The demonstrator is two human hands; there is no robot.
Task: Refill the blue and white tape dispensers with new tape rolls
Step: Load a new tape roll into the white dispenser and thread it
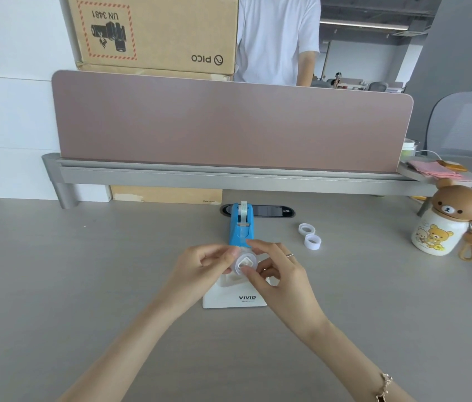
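Observation:
Both hands hold a clear tape roll (245,264) with a white hub, just above the white dispenser (233,297) marked VIVID that lies on the desk. My left hand (203,264) pinches the roll's left side and my right hand (275,266) grips its right side and front. The blue dispenser (241,227) stands right behind, with tape running over its top. Two empty white cores (309,236) lie to the right on the desk.
A bear-lidded bottle (443,224) with a keychain stands at the right edge. A pink divider panel (229,123) on a grey rail closes the back of the desk, with a cable port (269,211) below it. A person in a white shirt (278,39) stands behind, beside cardboard boxes (153,30).

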